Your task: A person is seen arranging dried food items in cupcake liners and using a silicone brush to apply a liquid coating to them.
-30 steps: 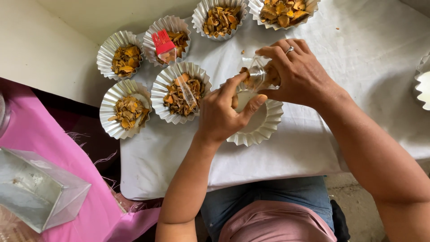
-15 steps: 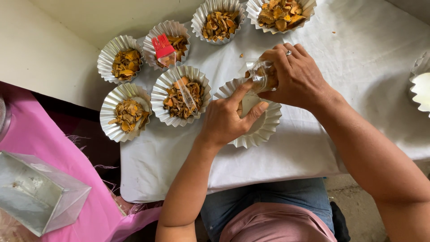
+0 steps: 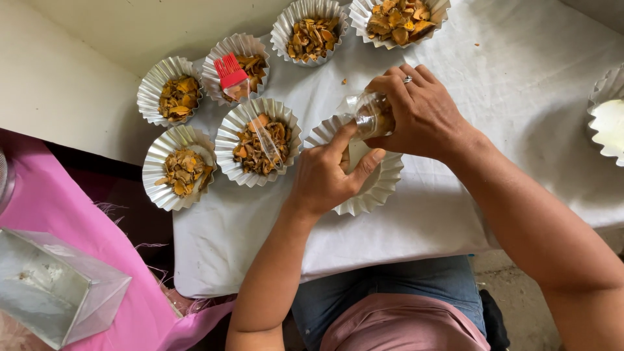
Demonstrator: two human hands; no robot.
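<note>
My right hand (image 3: 422,114) grips a small clear plastic bag (image 3: 367,116) holding orange-brown chips, tilted over a fluted foil tray (image 3: 385,185) on the white-covered table (image 3: 422,221). My left hand (image 3: 328,172) rests over that tray, its thumb and fingers touching the bag's lower end. Most of the tray's inside is hidden by my hands. A ring shows on a finger of my right hand.
Several foil trays of orange-brown chips (image 3: 260,140) stand to the left and at the back. A red silicone brush (image 3: 231,73) lies in one. A foil tray with white contents (image 3: 611,123) is at the right edge. A clear box (image 3: 52,292) sits on pink cloth (image 3: 97,221).
Both hands with the bag have stayed over the foil tray; my left hand has shifted slightly down and closer to the bag's lower end. The view moved a little.
</note>
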